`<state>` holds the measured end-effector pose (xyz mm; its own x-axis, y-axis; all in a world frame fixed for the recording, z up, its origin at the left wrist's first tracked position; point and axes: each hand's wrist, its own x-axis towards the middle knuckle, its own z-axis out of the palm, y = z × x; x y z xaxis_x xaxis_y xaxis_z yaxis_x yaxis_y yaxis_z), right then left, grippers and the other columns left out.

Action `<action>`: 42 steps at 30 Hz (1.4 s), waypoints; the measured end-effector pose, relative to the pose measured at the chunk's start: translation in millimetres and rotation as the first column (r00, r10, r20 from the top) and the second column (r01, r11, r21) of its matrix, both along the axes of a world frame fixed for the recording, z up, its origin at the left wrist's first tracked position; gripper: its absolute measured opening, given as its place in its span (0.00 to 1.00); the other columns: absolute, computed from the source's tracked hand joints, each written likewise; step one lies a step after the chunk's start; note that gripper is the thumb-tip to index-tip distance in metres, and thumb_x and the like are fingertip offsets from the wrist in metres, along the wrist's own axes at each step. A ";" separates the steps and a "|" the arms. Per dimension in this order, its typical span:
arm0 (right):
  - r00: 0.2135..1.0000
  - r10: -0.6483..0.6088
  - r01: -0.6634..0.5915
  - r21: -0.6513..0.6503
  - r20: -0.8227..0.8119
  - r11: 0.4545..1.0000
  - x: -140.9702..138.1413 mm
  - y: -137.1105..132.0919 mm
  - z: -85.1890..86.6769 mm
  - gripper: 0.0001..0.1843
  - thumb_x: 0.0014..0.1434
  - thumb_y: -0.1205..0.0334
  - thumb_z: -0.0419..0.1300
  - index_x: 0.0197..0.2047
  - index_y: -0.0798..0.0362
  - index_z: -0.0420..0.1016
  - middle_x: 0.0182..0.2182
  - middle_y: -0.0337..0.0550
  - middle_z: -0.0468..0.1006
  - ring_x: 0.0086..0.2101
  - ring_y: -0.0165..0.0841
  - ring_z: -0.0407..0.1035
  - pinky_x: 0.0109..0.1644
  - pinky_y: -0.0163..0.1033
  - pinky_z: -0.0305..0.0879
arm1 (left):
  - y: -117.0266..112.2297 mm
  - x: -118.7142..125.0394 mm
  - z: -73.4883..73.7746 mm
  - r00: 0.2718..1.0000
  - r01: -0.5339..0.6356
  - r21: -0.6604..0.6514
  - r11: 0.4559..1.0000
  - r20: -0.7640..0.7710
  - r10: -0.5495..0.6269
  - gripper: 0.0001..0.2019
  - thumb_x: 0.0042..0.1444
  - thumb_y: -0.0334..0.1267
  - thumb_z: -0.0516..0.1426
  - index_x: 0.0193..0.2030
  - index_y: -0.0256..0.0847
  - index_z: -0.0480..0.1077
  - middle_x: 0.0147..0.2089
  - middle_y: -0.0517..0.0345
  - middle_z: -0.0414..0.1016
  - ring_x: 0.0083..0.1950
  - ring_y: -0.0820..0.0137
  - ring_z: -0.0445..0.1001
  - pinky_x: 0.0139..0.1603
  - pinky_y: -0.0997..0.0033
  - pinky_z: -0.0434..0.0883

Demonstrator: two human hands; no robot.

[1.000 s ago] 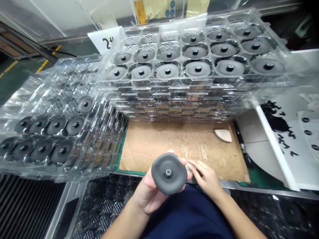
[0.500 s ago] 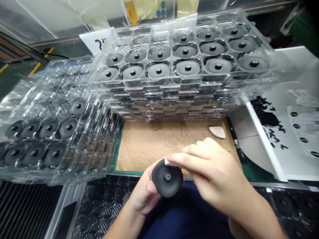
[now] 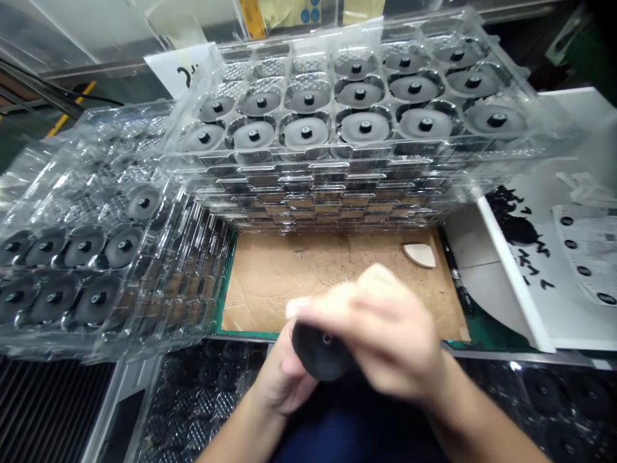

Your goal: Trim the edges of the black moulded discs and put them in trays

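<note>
My left hand (image 3: 284, 382) is closed around a round black disc (image 3: 315, 357) with a small hub at its centre, held above my lap with the hub side up. My right hand (image 3: 393, 328), blurred by motion, reaches over the disc and hides its upper right part. Between its fingers is a small white pad (image 3: 294, 307) at the disc's upper left rim; whether pad and rim touch I cannot tell. Beyond my hands lies a cardboard sheet (image 3: 270, 276), bearing an off-white wedge-shaped pad (image 3: 420, 255).
Stacked clear plastic trays (image 3: 332, 154) with similar discs stand at the back, and another stack (image 3: 116, 276) at the left. To the right is a white box (image 3: 518, 276) with black scraps (image 3: 520, 228) beside it. A black pen-like tool (image 3: 457, 283) lies by the cardboard.
My right hand has swept left across the disc, carrying the white pad from the top of the rim to its upper left. My left hand still holds the disc in nearly the same place.
</note>
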<state>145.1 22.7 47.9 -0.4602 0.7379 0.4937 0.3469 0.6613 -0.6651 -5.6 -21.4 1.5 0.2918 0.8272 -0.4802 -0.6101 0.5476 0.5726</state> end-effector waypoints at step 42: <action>0.980 0.115 -0.058 -0.325 0.160 0.944 23.6 -31.2 19.0 0.13 0.59 0.75 0.53 0.45 0.55 0.72 0.28 0.37 0.75 0.26 0.27 0.63 0.35 0.34 0.58 | 0.9 -8.7 4.8 0.978 0.013 -0.053 0.998 0.211 -0.002 0.28 0.31 0.33 0.72 0.45 0.45 0.75 0.45 0.60 0.79 0.44 0.70 0.77 0.47 0.78 0.72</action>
<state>168.6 -8.5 67.0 -0.5870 0.7962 0.1466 0.4274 0.4585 -0.7791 -14.3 -20.4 6.2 0.3972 0.7990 -0.4514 -0.7097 0.5793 0.4010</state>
